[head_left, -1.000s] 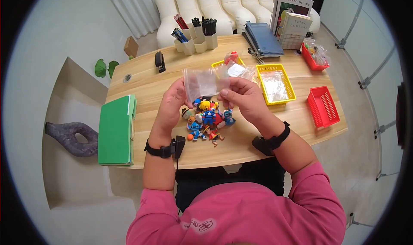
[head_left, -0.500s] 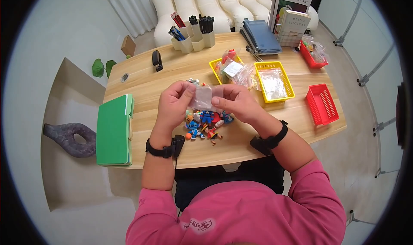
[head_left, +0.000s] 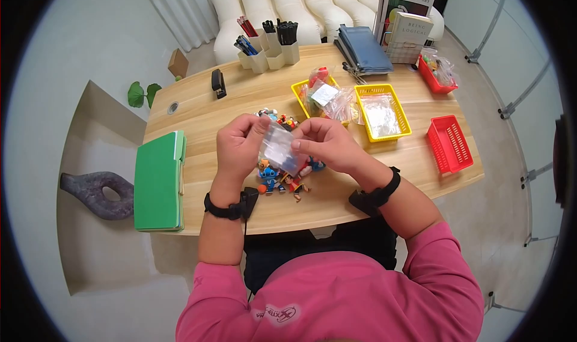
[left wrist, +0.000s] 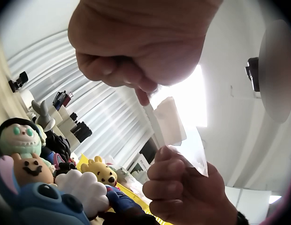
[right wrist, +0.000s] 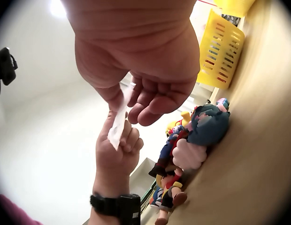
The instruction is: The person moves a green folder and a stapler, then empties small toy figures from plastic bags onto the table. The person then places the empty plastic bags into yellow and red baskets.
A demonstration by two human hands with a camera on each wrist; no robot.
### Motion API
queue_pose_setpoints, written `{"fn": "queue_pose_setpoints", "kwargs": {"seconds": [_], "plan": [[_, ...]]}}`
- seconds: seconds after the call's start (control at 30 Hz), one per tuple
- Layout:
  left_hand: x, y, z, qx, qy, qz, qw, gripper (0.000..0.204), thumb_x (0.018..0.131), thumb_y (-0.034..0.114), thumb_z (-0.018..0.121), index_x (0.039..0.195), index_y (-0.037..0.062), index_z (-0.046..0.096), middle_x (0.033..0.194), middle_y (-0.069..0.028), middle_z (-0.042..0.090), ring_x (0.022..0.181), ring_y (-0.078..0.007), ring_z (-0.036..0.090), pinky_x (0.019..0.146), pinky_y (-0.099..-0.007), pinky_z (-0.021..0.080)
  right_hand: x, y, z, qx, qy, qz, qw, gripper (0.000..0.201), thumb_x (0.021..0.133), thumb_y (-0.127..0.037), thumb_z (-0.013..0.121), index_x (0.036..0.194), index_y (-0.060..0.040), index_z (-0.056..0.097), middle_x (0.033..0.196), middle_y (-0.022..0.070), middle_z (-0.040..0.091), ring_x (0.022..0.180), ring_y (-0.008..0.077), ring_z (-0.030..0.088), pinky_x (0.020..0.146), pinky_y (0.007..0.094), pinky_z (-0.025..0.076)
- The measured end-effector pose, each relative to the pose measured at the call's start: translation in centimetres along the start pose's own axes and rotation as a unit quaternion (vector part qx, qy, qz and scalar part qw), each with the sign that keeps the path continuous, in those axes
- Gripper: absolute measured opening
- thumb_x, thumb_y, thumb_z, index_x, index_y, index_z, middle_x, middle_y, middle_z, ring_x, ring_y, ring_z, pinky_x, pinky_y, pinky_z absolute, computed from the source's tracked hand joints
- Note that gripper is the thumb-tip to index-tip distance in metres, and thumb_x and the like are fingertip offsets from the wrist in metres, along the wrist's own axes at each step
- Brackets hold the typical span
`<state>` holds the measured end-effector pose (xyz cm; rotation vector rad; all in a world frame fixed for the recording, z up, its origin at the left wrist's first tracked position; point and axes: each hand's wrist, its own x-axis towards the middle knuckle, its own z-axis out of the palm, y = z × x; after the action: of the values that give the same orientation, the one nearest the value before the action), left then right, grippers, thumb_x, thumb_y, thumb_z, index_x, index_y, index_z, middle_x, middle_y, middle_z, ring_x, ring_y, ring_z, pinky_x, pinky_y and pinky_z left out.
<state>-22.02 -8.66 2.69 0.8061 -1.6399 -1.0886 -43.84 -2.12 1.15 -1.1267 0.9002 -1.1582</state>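
Observation:
A small clear plastic bag [head_left: 280, 150] hangs tilted between both hands over a cluster of toy figures. My left hand [head_left: 238, 148] pinches its upper left corner between thumb and curled fingers. On the opposite edge, my right hand [head_left: 330, 145] grips the bag with thumb and fingers. Light shows through the plastic in the left wrist view, and a pale rectangular patch [left wrist: 170, 121] is visible on it. Below stand a blue figure [head_left: 268, 175], a yellow bear figure [left wrist: 99, 170] and a figure in red [right wrist: 170, 190]; the bag and hands hide part of the cluster.
Beyond the hands are a yellow basket [head_left: 296, 91] of bagged items and another yellow basket [head_left: 406, 129] holding clear bags. Two red baskets [head_left: 451, 144] are at the right. A green folder [head_left: 157, 183] lies left; a stapler [head_left: 218, 84] and pen holder [head_left: 258, 63] stand at the back.
The bag, earlier held up wide and level between the hands, has come lower and now slants down to the right. Both hands have drawn closer together, still gripping it.

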Motion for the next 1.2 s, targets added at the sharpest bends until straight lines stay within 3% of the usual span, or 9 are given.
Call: {"fn": "queue_pose_setpoints", "kwargs": {"seconds": [0.13,0.23,0.37,0.47,0.53,0.67,0.73,1.03,1.2], "plan": [[-0.2,0.0,-0.3,0.081,-0.123,0.000,0.989,0.022,0.100,0.022,0.077,0.097,0.0003,0.074,0.076,0.0047,0.065,0.070,-0.0040,0.054,0.061,-0.0212,0.042,-0.2,-0.7,0.3,0.034,0.004,0.031,0.999,0.019,0.101,-0.018,0.075,0.110,-0.0010,0.073,0.091,0.0010,0.073,0.078,0.0052,0.065,0.067,0.0234,0.052],[-0.4,0.0,0.3,-0.031,-0.075,-0.041,0.996,0.023,0.096,0.022,0.082,0.100,0.0007,0.074,0.077,0.0052,0.064,0.069,-0.0031,0.054,0.061,-0.0203,0.041,0.1,0.1,-0.5,-0.055,0.000,0.043,0.998,0.021,0.101,-0.018,0.074,0.112,0.0000,0.072,0.093,0.0015,0.073,0.081,0.0060,0.066,0.071,0.0239,0.054],[0.0,-0.3,0.1,-0.106,-0.051,-0.044,0.992,0.023,0.093,0.019,0.083,0.104,0.0007,0.074,0.079,0.0049,0.065,0.070,-0.0019,0.054,0.061,-0.0199,0.042,0.7,0.8,-0.8,0.002,0.089,-0.094,0.992,0.018,0.101,-0.015,0.074,0.114,-0.0023,0.071,0.094,0.0018,0.073,0.080,0.0052,0.065,0.065,0.0226,0.052],[-0.4,0.3,0.2,-0.112,-0.129,-0.106,0.980,0.021,0.093,0.014,0.082,0.107,0.0000,0.074,0.081,0.0031,0.067,0.072,-0.0017,0.056,0.063,-0.0208,0.044,0.7,1.0,-1.4,0.054,0.098,-0.117,0.987,0.020,0.100,-0.014,0.075,0.115,-0.0041,0.067,0.097,0.0023,0.073,0.081,0.0062,0.066,0.066,0.0223,0.052],[-0.6,0.8,0.0,-0.012,-0.225,-0.145,0.963,0.025,0.096,0.017,0.079,0.113,-0.0013,0.073,0.094,-0.0008,0.073,0.078,-0.0047,0.062,0.069,-0.0223,0.051,0.6,0.8,-1.6,0.092,0.035,-0.102,0.990,0.024,0.099,-0.014,0.076,0.117,-0.0054,0.063,0.100,0.0027,0.073,0.082,0.0072,0.067,0.069,0.0224,0.052],[-0.5,-0.2,-0.2,0.027,-0.242,-0.117,0.963,0.021,0.098,0.014,0.074,0.112,-0.0010,0.074,0.093,-0.0001,0.072,0.078,-0.0053,0.062,0.070,-0.0233,0.051,0.1,-0.1,-0.2,0.087,0.070,-0.101,0.989,0.021,0.099,-0.015,0.077,0.114,-0.0035,0.068,0.097,0.0026,0.073,0.081,0.0068,0.067,0.069,0.0225,0.052],[-0.6,-0.6,-0.4,0.019,-0.226,-0.122,0.966,0.023,0.100,0.020,0.074,0.111,-0.0007,0.074,0.091,0.0008,0.071,0.077,-0.0057,0.062,0.069,-0.0237,0.051,0.4,0.4,-0.9,-0.012,0.077,-0.089,0.993,0.020,0.098,-0.016,0.077,0.111,-0.0014,0.073,0.094,0.0025,0.074,0.080,0.0065,0.066,0.068,0.0233,0.052],[-0.7,0.4,0.6,-0.020,-0.173,-0.085,0.981,0.025,0.108,0.021,0.063,0.101,-0.0002,0.073,0.079,0.0031,0.066,0.073,-0.0046,0.058,0.065,-0.0242,0.048,0.1,0.2,-1.1,0.055,0.113,-0.096,0.987,0.022,0.098,-0.018,0.079,0.109,-0.0002,0.077,0.089,0.0008,0.074,0.075,0.0050,0.062,0.065,0.0214,0.049],[-0.5,0.2,0.3,-0.005,-0.180,-0.066,0.981,0.028,0.108,0.023,0.064,0.094,-0.0007,0.071,0.078,-0.0016,0.068,0.072,-0.0090,0.061,0.067,-0.0264,0.050,0.0,-2.9,-2.5,0.060,0.206,-0.188,0.958,0.021,0.104,-0.023,0.071,0.111,-0.0034,0.074,0.089,-0.0028,0.071,0.074,0.0025,0.059,0.063,0.0201,0.044]]}}
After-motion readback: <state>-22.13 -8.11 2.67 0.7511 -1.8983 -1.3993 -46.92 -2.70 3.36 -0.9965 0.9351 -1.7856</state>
